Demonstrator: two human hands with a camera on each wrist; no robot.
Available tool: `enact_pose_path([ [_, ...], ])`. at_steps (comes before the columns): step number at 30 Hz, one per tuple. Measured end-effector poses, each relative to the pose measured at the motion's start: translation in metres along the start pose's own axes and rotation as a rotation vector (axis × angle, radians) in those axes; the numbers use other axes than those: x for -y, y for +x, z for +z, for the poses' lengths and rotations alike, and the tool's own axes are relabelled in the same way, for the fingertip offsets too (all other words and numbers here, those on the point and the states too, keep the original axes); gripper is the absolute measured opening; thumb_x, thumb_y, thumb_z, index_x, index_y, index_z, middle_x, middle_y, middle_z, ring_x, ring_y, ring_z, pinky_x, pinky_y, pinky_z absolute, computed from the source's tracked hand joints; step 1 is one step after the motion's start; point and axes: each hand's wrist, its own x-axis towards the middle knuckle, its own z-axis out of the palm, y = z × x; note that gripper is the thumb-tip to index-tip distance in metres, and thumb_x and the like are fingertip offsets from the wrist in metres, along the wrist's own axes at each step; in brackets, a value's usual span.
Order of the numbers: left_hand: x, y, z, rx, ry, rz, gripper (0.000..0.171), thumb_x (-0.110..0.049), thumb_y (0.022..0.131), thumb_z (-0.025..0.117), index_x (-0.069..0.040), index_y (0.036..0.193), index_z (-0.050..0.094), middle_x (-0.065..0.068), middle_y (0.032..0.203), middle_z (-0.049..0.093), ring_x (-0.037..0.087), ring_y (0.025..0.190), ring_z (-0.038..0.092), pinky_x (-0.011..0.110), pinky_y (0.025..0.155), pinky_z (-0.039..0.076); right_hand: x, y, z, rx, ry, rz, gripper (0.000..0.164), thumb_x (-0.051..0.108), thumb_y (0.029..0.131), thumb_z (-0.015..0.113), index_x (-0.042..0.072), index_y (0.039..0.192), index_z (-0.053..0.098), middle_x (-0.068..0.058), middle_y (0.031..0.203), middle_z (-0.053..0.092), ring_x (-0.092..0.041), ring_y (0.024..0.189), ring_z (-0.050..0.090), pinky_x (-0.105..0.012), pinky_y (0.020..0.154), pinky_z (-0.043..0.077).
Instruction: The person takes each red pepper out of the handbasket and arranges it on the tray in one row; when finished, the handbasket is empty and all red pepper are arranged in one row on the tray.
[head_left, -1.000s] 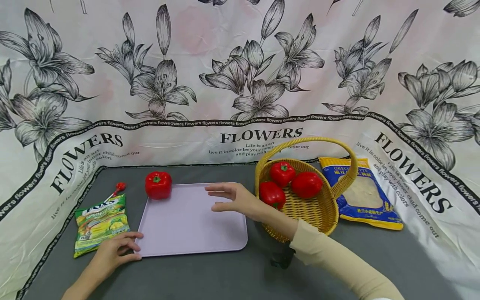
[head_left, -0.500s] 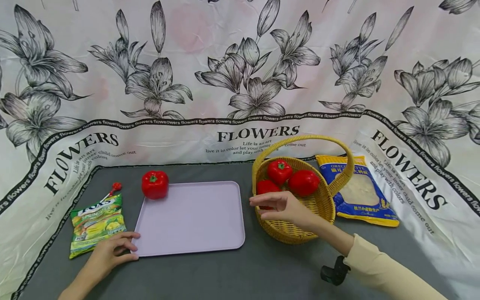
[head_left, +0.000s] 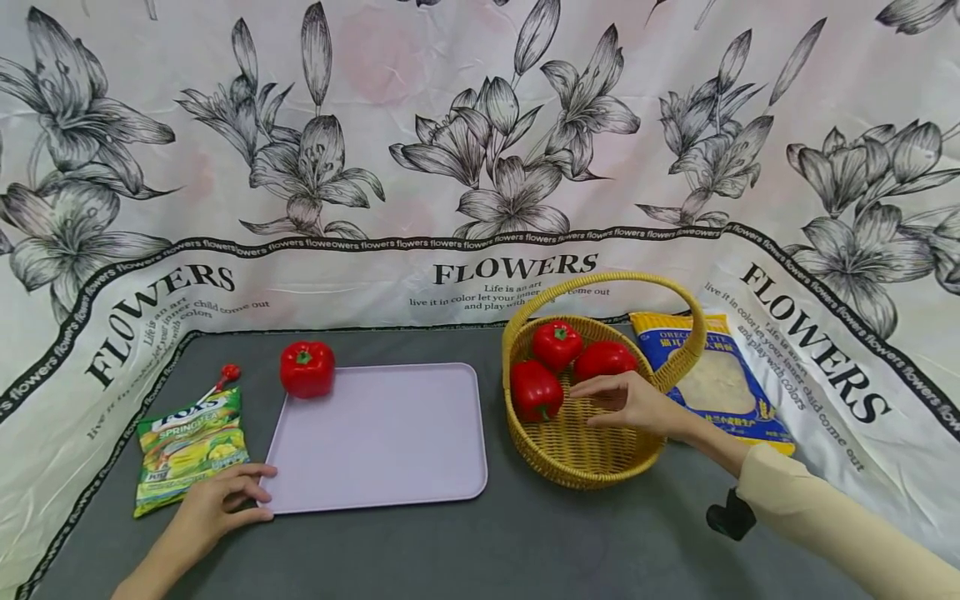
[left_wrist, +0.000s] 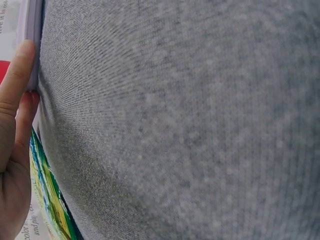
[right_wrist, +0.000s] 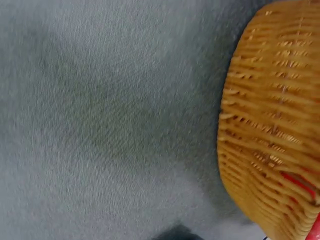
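My right hand [head_left: 637,407] hovers over the yellow wicker basket [head_left: 581,477], thumb and fingers apart with nothing between them. In the basket lie three red bell peppers: one at the left [head_left: 536,392], one at the back [head_left: 557,343], and one at the right [head_left: 604,358], its lower part overlapped by my fingers. My left hand [head_left: 213,510] rests its fingertips at the left edge of the lilac tray [head_left: 378,437]; the left wrist view shows a straight finger [left_wrist: 19,72] against the tray's side. Another red bell pepper [head_left: 307,370] sits at the tray's back left corner.
A green candy bag [head_left: 191,454] lies left of the tray, a small red ball on a stick [head_left: 229,372] behind it. A blue and yellow pasta bag [head_left: 716,379] lies behind the basket to the right. The basket's tall handle [head_left: 693,333] arches over it. A flowered cloth [head_left: 480,167] hangs behind.
My right hand has moved right, from above the tray over the left pepper to the basket's right part. My left hand stays at the tray's edge. The view has shifted slightly.
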Motion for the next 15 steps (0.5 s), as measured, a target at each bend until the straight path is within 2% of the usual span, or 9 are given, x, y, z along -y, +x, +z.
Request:
enact_pose_path([
  [5,0.001,-0.001,0.0,-0.013,-0.032,0.043,0.032,0.0,0.056,0.088,-0.021,0.071,0.068,0.009,0.097,0.068,-0.009,0.095,0.054,0.001,0.072,0.043,-0.011,0.006,-0.004,0.02,-0.011,0.083,0.042,0.003,0.084,0.073,-0.006,0.123,0.06,-0.025,0.131,0.054,-0.03,0.124,0.05,-0.05,0.094,0.044],
  [9,0.003,-0.001,0.001,-0.024,-0.026,0.05,0.033,-0.001,0.055,0.088,-0.022,0.071,0.068,0.008,0.098,0.068,-0.009,0.096,0.054,0.001,0.072,0.043,-0.013,0.016,-0.004,0.057,-0.031,0.148,0.042,-0.001,0.084,0.071,-0.002,0.124,0.061,-0.022,0.138,0.049,-0.038,0.129,0.042,-0.051,0.097,0.042],
  [15,0.005,-0.002,0.0,-0.019,-0.02,0.023,0.032,-0.003,0.057,0.088,-0.022,0.071,0.068,0.01,0.099,0.068,-0.008,0.095,0.055,0.001,0.072,0.043,-0.006,0.032,-0.006,0.116,-0.065,0.142,0.043,-0.002,0.084,0.069,0.0,0.127,0.06,-0.021,0.139,0.047,-0.04,0.13,0.038,-0.056,0.097,0.041],
])
